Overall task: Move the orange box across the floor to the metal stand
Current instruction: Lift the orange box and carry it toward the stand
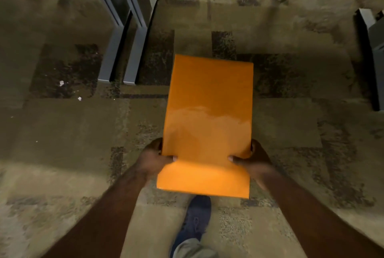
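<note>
Far on the left, grey metal stand feet point(124, 54) are resting on the patterned carpet point(62, 133). Nearer, the left hand point(152, 161) is gripping the left edge of the orange box point(207, 124), thumb on top. The box is being held above the floor, centre of view; it is plain, glossy orange, with a soft sheen across its middle. The right hand point(252, 163) is clasping its right edge. Below, a dark blue shoe point(195, 222) is showing.

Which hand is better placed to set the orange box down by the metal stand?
Left, marginally. Both the left hand and right hand grip the orange box, but the metal stand lies ahead on the left.
</note>
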Motion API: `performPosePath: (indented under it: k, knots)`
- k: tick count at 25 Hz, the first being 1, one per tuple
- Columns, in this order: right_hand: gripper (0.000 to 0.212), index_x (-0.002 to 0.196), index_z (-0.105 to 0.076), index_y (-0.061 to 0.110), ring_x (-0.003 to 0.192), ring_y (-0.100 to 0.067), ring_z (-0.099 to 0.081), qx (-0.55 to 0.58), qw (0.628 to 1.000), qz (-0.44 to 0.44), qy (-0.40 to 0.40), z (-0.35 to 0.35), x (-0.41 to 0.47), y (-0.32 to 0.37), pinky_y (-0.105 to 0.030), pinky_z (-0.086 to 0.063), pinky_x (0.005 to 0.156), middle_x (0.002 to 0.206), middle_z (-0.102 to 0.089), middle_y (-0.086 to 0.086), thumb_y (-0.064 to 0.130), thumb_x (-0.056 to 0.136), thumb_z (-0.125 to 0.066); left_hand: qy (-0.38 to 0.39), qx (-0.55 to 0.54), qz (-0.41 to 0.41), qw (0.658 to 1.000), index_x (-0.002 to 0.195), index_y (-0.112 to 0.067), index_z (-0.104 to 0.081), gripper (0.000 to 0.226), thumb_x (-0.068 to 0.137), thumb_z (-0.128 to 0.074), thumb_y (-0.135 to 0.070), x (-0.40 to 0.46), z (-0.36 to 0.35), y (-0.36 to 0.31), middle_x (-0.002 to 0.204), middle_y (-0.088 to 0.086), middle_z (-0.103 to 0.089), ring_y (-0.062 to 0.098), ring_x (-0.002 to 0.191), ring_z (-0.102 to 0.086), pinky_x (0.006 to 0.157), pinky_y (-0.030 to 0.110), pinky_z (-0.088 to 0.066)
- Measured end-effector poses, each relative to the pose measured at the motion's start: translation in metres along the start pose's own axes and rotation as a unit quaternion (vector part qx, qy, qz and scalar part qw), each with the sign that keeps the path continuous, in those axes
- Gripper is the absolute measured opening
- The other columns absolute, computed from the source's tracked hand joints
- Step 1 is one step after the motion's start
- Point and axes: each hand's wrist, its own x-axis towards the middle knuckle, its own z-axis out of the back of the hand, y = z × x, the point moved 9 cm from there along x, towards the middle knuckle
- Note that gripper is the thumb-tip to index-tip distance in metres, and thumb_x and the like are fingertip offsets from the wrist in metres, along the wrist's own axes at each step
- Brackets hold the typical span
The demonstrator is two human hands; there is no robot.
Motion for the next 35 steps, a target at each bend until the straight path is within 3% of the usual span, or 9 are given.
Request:
performPosePath:
  k: [2,8,13,18,26,29,32,35]
  knots:
    - [0.089,0.144,-0.035,0.018,0.131,-0.032,-0.046,0.009,1.0,-0.003,0.0,-0.011,0.027,-0.001,-0.044,-0.042,0.103,0.142,-0.049,-0.006,0.023,0.07,-0.085,-0.003,0.01,0.001,1.0,0.141,-0.014,-0.047,0.073,0.076,-0.08,-0.013,0.03,0.006,0.001,0.126,0.0,-0.057,0.022,0.115,-0.055,0.088,0.032,-0.045]
    - [0.092,0.142,-0.038,0.013,0.127,-0.033,-0.049,-0.015,1.0,-0.002,-0.018,-0.027,0.088,-0.001,-0.052,-0.045,0.101,0.141,-0.05,-0.009,0.026,0.065,-0.087,0.0,0.033,-0.014,0.999,0.14,-0.017,-0.049,0.072,0.075,-0.081,-0.017,0.103,0.011,0.015,0.134,0.006,-0.061,0.028,0.121,-0.057,0.094,0.041,-0.049]
    - [0.087,0.142,-0.039,0.013,0.127,-0.033,-0.048,-0.038,0.999,0.005,-0.034,-0.041,0.126,-0.007,-0.045,-0.046,0.097,0.14,-0.05,-0.01,0.024,0.069,-0.086,-0.019,0.039,-0.027,0.999,0.141,-0.017,-0.047,0.073,0.076,-0.079,-0.017,0.136,0.007,0.029,0.136,0.008,-0.06,0.029,0.121,-0.057,0.101,0.048,-0.048]
    - [0.086,0.144,-0.036,0.015,0.128,-0.03,-0.047,-0.039,0.999,0.012,-0.03,-0.057,0.146,-0.009,-0.035,-0.041,0.087,0.142,-0.048,-0.007,0.023,0.072,-0.083,-0.014,0.027,-0.037,0.999,0.143,-0.02,-0.043,0.07,0.081,-0.074,-0.015,0.156,0.011,0.035,0.137,0.007,-0.058,0.024,0.114,-0.056,0.094,0.041,-0.048]
    - [0.08,0.142,-0.039,0.022,0.114,-0.022,-0.054,-0.01,1.0,0.021,-0.02,-0.071,0.157,-0.015,-0.034,-0.045,0.087,0.133,-0.054,0.0,0.025,0.074,-0.081,0.0,-0.025,-0.032,0.999,0.141,-0.028,-0.044,0.062,0.085,-0.069,-0.016,0.178,0.012,0.05,0.127,-0.004,-0.062,0.021,0.113,-0.059,0.081,0.031,-0.049]
    - [0.085,0.144,-0.037,0.024,0.113,-0.012,-0.051,0.001,0.998,0.043,-0.046,-0.073,0.153,-0.015,-0.03,-0.041,0.089,0.128,-0.053,0.009,0.033,0.073,-0.081,-0.006,-0.045,-0.03,0.999,0.139,-0.038,-0.041,0.066,0.081,-0.073,-0.033,0.176,0.009,0.055,0.125,-0.009,-0.062,0.018,0.112,-0.06,0.085,0.038,-0.052]
    - [0.082,0.145,-0.036,0.019,0.117,-0.013,-0.05,0.029,0.994,0.05,-0.096,-0.07,0.146,-0.015,-0.03,-0.042,0.093,0.132,-0.052,0.005,0.036,0.076,-0.078,-0.037,-0.048,-0.023,0.998,0.137,-0.041,-0.04,0.083,0.064,-0.075,-0.06,0.171,0.005,0.056,0.128,-0.007,-0.061,0.022,0.111,-0.061,0.09,0.048,-0.053]
    - [0.088,0.144,-0.037,0.018,0.125,-0.021,-0.052,0.02,0.993,0.039,-0.106,-0.067,0.149,-0.026,-0.04,-0.046,0.1,0.142,-0.052,-0.002,0.048,0.072,-0.077,-0.053,-0.042,-0.015,0.998,0.14,-0.038,-0.039,0.095,0.056,-0.076,-0.063,0.174,0.006,0.056,0.13,-0.006,-0.06,0.023,0.113,-0.059,0.093,0.051,-0.053]
